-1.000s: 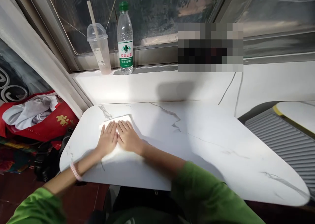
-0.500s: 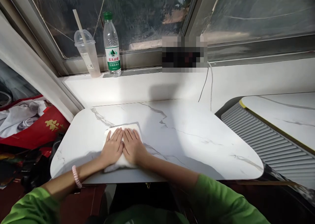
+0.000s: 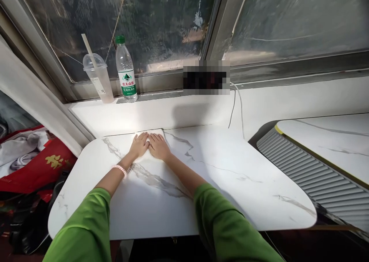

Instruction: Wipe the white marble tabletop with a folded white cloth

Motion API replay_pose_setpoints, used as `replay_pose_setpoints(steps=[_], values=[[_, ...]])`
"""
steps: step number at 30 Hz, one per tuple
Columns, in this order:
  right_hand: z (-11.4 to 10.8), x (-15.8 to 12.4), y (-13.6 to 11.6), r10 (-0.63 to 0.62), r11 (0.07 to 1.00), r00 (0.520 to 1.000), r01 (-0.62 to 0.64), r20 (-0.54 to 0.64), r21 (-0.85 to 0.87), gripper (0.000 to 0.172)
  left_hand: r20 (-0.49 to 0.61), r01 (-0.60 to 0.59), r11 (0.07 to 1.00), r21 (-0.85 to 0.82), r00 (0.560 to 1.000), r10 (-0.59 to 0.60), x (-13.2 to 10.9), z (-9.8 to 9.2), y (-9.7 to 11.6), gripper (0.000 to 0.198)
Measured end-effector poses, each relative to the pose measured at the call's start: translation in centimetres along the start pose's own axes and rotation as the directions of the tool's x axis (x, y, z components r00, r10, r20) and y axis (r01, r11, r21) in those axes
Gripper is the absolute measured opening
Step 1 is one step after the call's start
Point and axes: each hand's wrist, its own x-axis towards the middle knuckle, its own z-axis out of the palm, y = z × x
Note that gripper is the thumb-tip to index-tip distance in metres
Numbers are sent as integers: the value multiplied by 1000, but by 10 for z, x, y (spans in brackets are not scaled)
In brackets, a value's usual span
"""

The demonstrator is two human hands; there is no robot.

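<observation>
A folded white cloth (image 3: 146,156) lies against the far edge of the white marble-patterned table (image 3: 230,154). My left hand (image 3: 140,144) rests flat on the cloth's left part, fingers stretched away from me. Beside it, my right hand (image 3: 159,146) presses flat on the right part, its thumb close to the left one. Both palms cover much of the cloth; its back corner shows past the right fingertips. Neither hand is wrapped around anything. A pink coiled band (image 3: 120,170) circles my left wrist.
On the window ledge stand a lidded plastic cup (image 3: 100,83) with a straw and a green-capped water bottle (image 3: 127,79). A blurred dark object (image 3: 206,79) and a white cable (image 3: 241,110) are farther right. A red bag (image 3: 43,164) lies left, a ribbed-sided table (image 3: 331,139) right.
Both hands have slid the cloth away from me, from near the table's front edge to its back edge by the wall. My arms are stretched farther out, and the view has shifted slightly.
</observation>
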Motion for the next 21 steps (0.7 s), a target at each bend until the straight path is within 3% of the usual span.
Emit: replay_pose_setpoints(steps=[5,9,13,16,19,21], values=[[-10,-37,5,-69,997,997,67,-27,-42,50,-20,1,1000,1,1000,-1,-25,4,33,49],[-36,-95,9,-63,997,998,63,7,-38,49,11,-27,998,-53,1000,27,-59,10,78,51],[-69,-170,2,-16,1000,1000,16,19,-25,47,143,-183,947,-265,963,226,-109,11,117,59],[-88,-211,-9,2,1000,1000,-2,16,-19,46,165,-274,882,-384,919,358,-144,5,135,64],[-95,-226,-15,8,1000,1000,-8,6,-26,46,197,-259,886,-384,915,353,-161,-3,145,66],[-93,-223,-12,-12,1000,1000,12,2,-27,44,219,-248,895,-371,913,344,-159,-6,147,67]])
